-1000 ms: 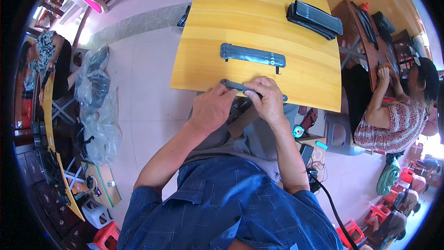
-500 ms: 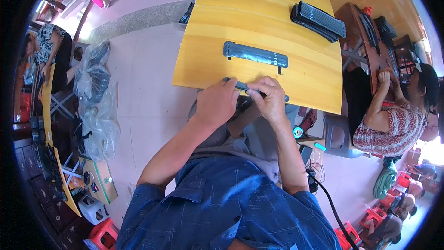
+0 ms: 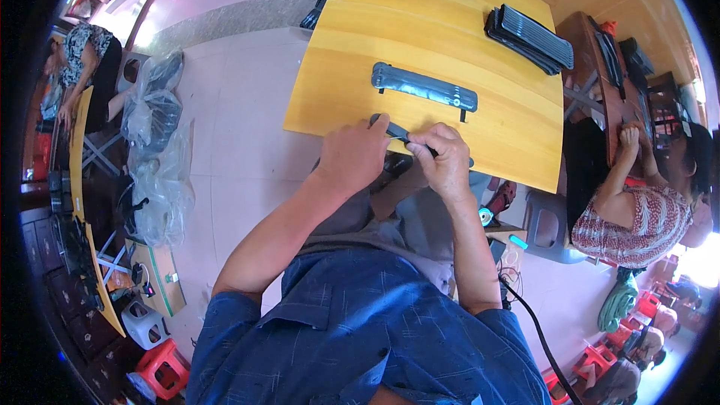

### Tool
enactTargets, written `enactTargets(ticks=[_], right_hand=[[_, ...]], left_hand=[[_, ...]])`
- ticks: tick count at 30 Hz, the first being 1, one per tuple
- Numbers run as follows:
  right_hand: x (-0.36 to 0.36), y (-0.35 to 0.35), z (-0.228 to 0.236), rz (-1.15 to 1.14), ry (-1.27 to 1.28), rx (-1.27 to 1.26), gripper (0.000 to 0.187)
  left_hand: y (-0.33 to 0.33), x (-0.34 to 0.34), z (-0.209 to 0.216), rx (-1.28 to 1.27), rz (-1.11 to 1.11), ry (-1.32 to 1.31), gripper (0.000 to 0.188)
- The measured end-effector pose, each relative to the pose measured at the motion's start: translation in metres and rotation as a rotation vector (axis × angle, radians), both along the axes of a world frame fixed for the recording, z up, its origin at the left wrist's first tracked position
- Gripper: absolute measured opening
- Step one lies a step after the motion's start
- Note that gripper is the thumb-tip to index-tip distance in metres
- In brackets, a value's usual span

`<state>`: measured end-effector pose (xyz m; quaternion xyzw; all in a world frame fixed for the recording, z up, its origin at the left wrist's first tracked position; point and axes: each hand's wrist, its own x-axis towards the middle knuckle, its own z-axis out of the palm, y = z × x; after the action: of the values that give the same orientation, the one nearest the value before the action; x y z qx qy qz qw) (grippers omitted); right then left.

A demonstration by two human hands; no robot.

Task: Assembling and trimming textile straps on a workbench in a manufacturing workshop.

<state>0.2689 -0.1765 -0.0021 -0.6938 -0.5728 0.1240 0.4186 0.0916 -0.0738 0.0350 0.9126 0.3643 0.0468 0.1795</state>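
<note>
Head cam: left hand (image 3: 352, 156) and right hand (image 3: 444, 161) are both pinching a black strip (image 3: 397, 133); one finished-looking strip (image 3: 424, 88) is lying at 12 o'clock, so it's looking early.

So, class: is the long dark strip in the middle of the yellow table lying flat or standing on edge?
Flat. The dark strip lies broad side up on the yellow table, beyond both hands and apart from them.
</note>
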Motion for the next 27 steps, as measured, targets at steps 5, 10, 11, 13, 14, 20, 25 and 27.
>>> enactTargets(ticks=[5,10,11,13,14,20,25,27], right_hand=[[0.002,0.002,-0.001,0.006,-0.004,0.018,0.013],[0.004,0.003,-0.001,0.03,-0.01,-0.001,0.011],[0.004,0.003,-0.001,0.034,-0.005,0.003,0.01],[0.003,0.003,0.001,0.037,-0.002,-0.001,0.01],[0.003,0.003,0.0,0.037,0.001,-0.005,0.01],[0.005,0.002,-0.002,0.038,-0.008,-0.011,0.011],[0.006,0.003,0.0,0.041,-0.004,-0.017,0.011],[0.005,0.004,0.002,0.05,0.004,-0.017,0.01]], left_hand=[[0.007,-0.002,-0.003,0.047,-0.024,0.038,0.038],[0.008,-0.005,-0.002,0.047,-0.027,0.051,0.035],[0.008,-0.005,-0.003,0.048,-0.023,0.051,0.035],[0.007,-0.006,-0.005,0.032,0.007,0.014,0.038],[0.007,-0.007,-0.006,0.031,0.01,0.015,0.038],[0.008,-0.008,-0.014,-0.008,0.035,-0.04,0.04],[0.018,-0.008,-0.011,0.029,0.0,0.059,0.037],[0.022,-0.01,-0.011,0.035,0.002,-0.001,0.035]])
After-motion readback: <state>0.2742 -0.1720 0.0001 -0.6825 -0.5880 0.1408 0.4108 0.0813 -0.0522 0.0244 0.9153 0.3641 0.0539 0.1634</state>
